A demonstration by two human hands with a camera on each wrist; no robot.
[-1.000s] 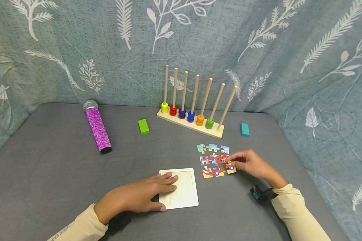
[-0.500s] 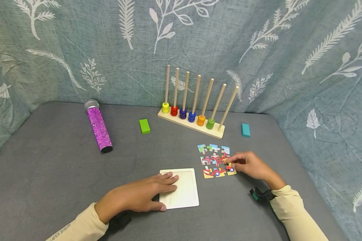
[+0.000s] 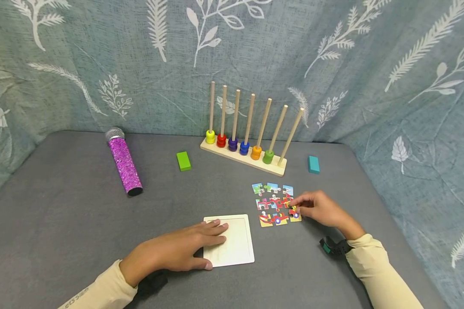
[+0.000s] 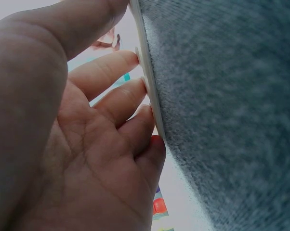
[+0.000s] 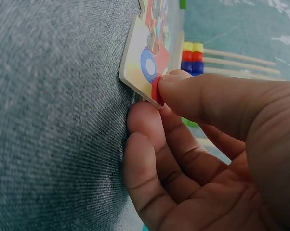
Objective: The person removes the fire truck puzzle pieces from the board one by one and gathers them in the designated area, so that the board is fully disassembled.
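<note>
My left hand [image 3: 179, 245] rests with spread fingers on a square wooden puzzle tray [image 3: 237, 253]. From the left wrist view, the fingertips press on the tray's thin edge [image 4: 152, 79]. On the table to the right, several jigsaw pieces [image 3: 277, 219] lie in loose rows, with parts of a red vehicle printed on them. My right hand [image 3: 322, 209] is at their right side, pinching a corner puzzle piece [image 5: 140, 65] with a blue wheel on it. In the right wrist view the thumb is on the piece's edge, and the other fingers are curled beside it on the cloth.
Behind the pieces stands a wooden peg rack [image 3: 243, 159] with coloured rings on its upright rods. A green block [image 3: 183, 161] and a teal block [image 3: 313, 165] lie either side of it. A glittery purple microphone [image 3: 126, 165] lies at the left. A patterned curtain [image 3: 139, 86] hangs behind.
</note>
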